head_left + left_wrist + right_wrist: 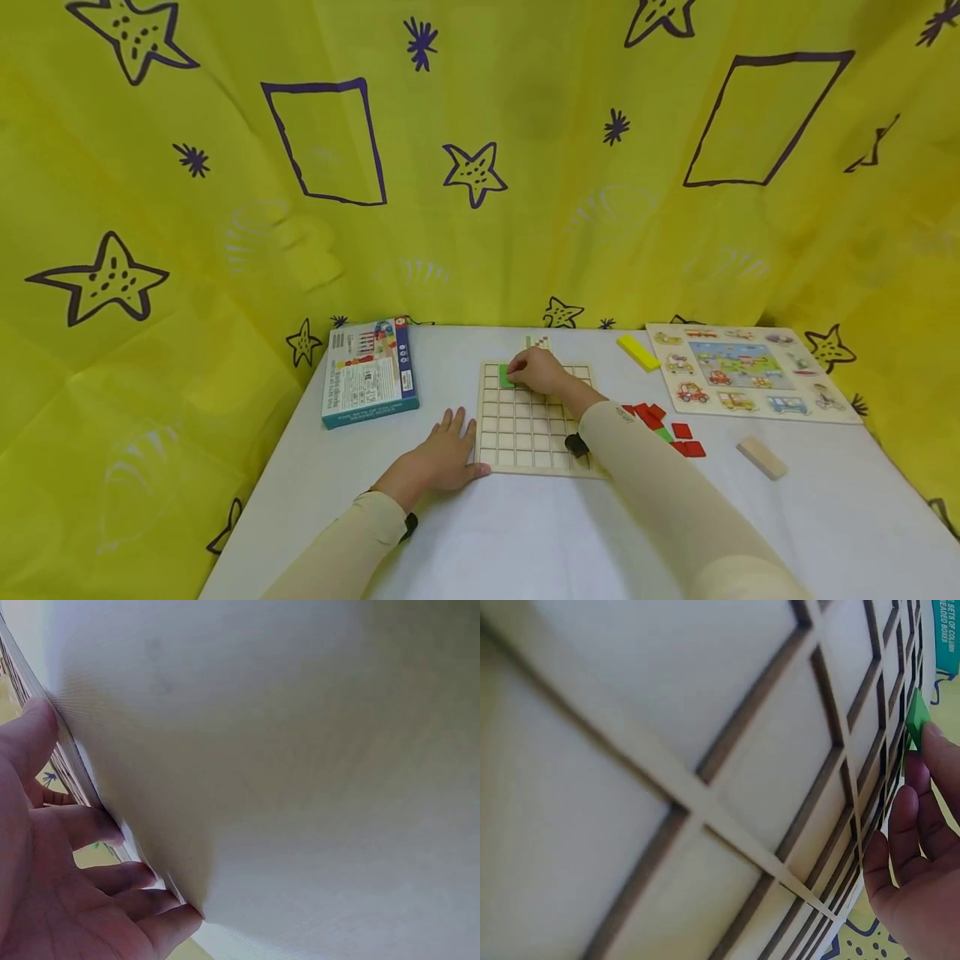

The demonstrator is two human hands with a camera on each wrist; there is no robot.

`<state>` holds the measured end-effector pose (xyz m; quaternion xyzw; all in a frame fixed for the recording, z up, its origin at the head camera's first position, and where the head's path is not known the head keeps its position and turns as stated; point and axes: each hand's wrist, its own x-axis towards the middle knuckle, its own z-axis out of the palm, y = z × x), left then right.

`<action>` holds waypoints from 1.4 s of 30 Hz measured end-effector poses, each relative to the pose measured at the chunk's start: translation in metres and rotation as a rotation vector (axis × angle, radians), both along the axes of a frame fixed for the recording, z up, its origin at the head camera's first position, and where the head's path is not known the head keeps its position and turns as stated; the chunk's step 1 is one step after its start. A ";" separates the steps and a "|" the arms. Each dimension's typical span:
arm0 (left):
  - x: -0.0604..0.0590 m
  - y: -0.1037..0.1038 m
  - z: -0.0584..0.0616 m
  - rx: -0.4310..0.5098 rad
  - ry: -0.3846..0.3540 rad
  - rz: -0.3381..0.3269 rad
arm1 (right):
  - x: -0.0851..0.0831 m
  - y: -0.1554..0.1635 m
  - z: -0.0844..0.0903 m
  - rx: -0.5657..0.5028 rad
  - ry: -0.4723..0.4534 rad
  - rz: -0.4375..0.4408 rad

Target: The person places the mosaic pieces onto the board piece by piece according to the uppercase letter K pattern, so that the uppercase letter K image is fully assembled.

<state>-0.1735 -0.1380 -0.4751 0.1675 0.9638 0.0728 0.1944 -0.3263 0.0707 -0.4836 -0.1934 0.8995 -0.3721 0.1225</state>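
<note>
Pinching green tile [506, 377], right hand [537, 372] sat at grid board [525, 442] far-left corner; left hand [442, 457] flat, fingers relaxed, bracing board's left edge.

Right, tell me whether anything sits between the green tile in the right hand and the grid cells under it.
Nothing visible does. The right hand holds the green tile at the far left corner of the wooden grid board, and the cells around it look bare. The red tiles lie off the board, to its right.

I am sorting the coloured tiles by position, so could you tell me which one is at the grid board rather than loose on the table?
The green tile under the right hand, at the grid board's far-left corner; the red tiles lie loose to its right.
</note>
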 end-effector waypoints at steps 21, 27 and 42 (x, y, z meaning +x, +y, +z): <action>0.000 0.001 -0.002 0.008 0.013 0.006 | 0.008 -0.007 0.001 0.085 0.090 0.024; 0.001 0.002 -0.001 0.004 0.029 -0.008 | 0.010 -0.004 0.005 0.092 0.062 0.040; 0.000 -0.001 -0.003 -0.015 0.025 0.007 | 0.000 0.066 0.068 0.013 0.041 0.037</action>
